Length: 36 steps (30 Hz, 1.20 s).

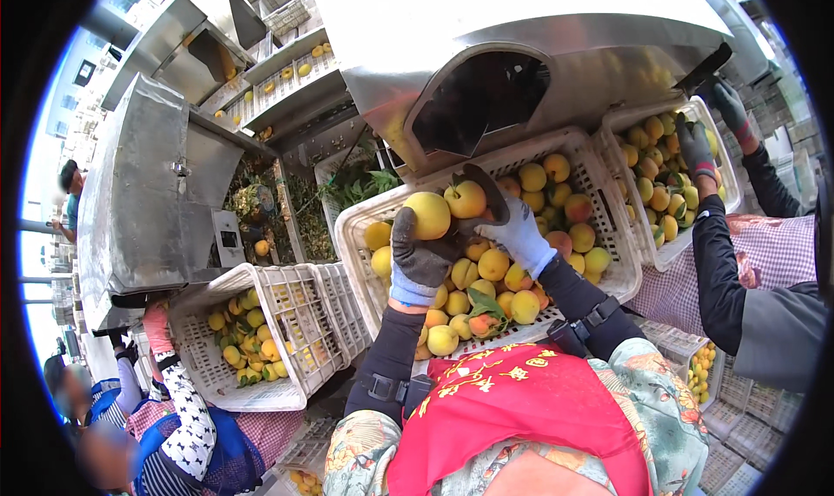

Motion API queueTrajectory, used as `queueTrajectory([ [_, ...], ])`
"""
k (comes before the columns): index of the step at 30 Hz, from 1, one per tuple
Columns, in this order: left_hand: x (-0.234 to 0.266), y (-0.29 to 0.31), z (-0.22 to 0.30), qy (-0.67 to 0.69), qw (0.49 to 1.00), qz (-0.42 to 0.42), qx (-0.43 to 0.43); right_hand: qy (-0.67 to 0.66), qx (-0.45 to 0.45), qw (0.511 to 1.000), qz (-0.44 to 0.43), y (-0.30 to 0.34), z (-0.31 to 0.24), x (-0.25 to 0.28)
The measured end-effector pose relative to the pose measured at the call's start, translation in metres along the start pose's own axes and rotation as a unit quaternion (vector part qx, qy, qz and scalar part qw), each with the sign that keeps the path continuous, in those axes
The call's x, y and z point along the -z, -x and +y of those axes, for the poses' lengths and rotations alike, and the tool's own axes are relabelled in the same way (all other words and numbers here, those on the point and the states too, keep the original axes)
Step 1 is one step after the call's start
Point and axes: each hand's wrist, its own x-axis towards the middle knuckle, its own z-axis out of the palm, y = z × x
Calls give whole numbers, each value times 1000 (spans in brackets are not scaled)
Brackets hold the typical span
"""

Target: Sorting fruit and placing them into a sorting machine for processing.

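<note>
Over a white plastic crate point(627, 298) of yellow peaches point(491, 264), both my gloved hands are raised. My left hand point(417, 266), in a grey and black work glove, is closed on a large yellow peach point(427, 215). Beside it, my right hand point(519, 235) curls its dark-tipped fingers around a peach with an orange tint point(465, 199). The two held fruits are side by side, nearly touching. Some peaches in the crate have red blush, and green leaves point(488, 305) lie among them. My hands hide part of the fruit beneath.
A metal machine with a dark opening point(482, 96) stands behind the crate. At right, a co-worker's gloved hand point(697, 148) reaches into another peach crate point(734, 179). A tilted crate point(282, 392) of peaches stands left, near other workers. Peaches ride a conveyor point(282, 83) at the back.
</note>
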Motion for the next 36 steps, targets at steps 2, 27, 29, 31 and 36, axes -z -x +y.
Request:
queueTrajectory([
  [2,-23,3,6,-113,993,13,-28,158,77,984,37,1,-30,-3],
  [27,19,-5,8,-71,990,96,-74,397,119,852,320,-68,-22,-27],
  [29,18,-6,7,-75,990,102,-64,399,99,854,319,-73,-26,-28],
  [31,10,0,7,-78,987,121,-67,398,90,860,308,-84,-25,-37],
  [36,-6,-14,11,-28,995,82,48,388,210,816,374,-124,-45,-14],
])
